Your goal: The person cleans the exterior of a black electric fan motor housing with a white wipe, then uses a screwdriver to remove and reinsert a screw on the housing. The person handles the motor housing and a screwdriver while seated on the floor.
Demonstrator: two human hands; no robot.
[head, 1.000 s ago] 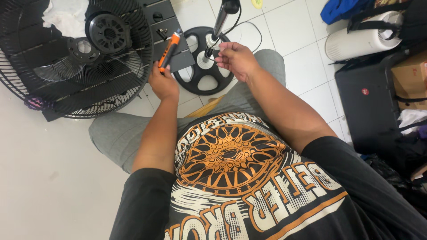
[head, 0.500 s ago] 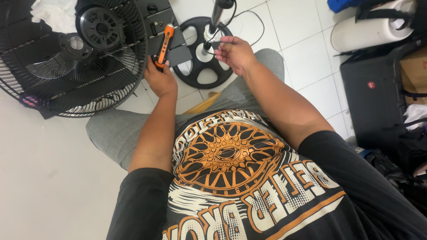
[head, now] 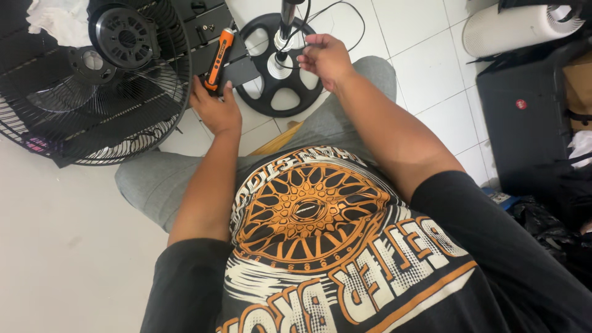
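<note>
My left hand (head: 213, 108) grips an orange and black screwdriver (head: 219, 57), its tip pointing away toward a black tool case (head: 206, 28). My right hand (head: 324, 58) has its fingers pinched close to the metal pole (head: 285, 24) of a fan stand; whether it holds something small I cannot tell. The pole rises from a round black spoked base (head: 271, 92) on the white tiled floor. A black cord (head: 345, 24) loops behind the base.
A black wire fan grille with its motor housing (head: 92, 80) lies at the left, a white cloth (head: 52, 18) at its far edge. A white cylinder (head: 518, 28), a black case (head: 524, 123) and a cardboard box (head: 579, 83) crowd the right side.
The view has shifted, so everything sits lower and more to the right. My left hand has turned the screwdriver more upright. My right hand stays by the pole.
</note>
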